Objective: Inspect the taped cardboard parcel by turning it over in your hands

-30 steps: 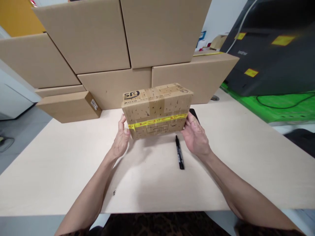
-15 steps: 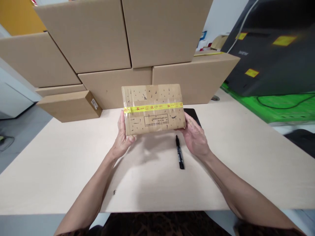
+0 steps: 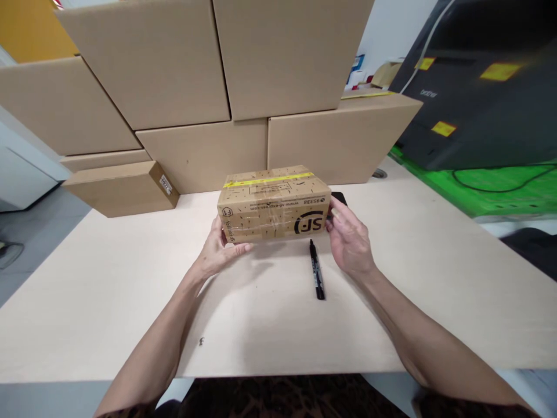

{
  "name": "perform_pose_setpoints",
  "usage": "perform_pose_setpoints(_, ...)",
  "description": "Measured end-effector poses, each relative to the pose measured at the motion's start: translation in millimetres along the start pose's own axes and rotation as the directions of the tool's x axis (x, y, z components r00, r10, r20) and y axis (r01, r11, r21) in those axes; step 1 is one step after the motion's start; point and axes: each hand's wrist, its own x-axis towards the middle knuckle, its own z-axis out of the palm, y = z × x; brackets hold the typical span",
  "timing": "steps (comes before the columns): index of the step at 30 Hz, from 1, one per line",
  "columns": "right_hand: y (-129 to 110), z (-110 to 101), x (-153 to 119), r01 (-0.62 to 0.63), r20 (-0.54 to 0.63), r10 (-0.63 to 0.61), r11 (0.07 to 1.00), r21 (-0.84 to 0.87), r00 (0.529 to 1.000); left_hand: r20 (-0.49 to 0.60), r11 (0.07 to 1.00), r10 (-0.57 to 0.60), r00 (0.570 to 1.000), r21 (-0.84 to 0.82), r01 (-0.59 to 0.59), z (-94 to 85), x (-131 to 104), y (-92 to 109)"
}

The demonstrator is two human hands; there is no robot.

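Observation:
A small cardboard box [image 3: 265,212] with a yellow tape strip and upside-down SF print is held up over the table [image 3: 143,290]. My left hand [image 3: 217,249] grips its left end, thumb along the lower front edge. At the right end my right hand [image 3: 350,238] has its fingers against the side. The box's long printed side faces me, and its taped face tilts away, upward. Just below the box lies a black marker pen [image 3: 317,271]. Partly hidden behind the right hand is a flat black object [image 3: 338,197] whose kind I cannot make out.
Large cardboard boxes [image 3: 285,58] are stacked along the table's back. A flatter carton [image 3: 117,188] with a label stands at the back left. To the right, a big dark machine [image 3: 461,104] with yellow stickers rests over a green surface [image 3: 478,194].
The box has been tipped so its taped face now leans away and its SF-printed side shows toward me. Both hands have kept hold of it. The marker pen has stayed put.

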Motion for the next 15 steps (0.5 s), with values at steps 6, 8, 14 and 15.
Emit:
perform_pose_setpoints(6, -1.7, -3.5, -1.3, 0.057, 0.002, -0.057, 0.998, 0.002, 0.998, 0.057, 0.998, -0.047, 0.997, -0.031, 0.049, 3.8, 3.3, 2.1)
perform_pose_setpoints(8, -4.0, -2.3, -2.2, 0.086, 0.03, -0.086, 0.996, 0.011, 0.996, 0.049, 0.998, -0.068, 0.997, -0.007, 0.068, 3.3, 4.4, 4.0)
perform_pose_setpoints(14, -6.6, -2.6, -7.6, 0.212, 0.153, -0.201, 0.976, -0.057, 0.967, -0.07, 0.98, -0.195, 0.978, -0.06, 0.191, 1.1, 5.6, 3.9)
perform_pose_setpoints(15, -6.7, -3.7, -8.6, 0.265, 0.181, -0.241, 0.956, -0.121, 0.953, -0.078, 0.976, -0.213, 0.974, -0.075, 0.207, 1.4, 5.5, 3.5)
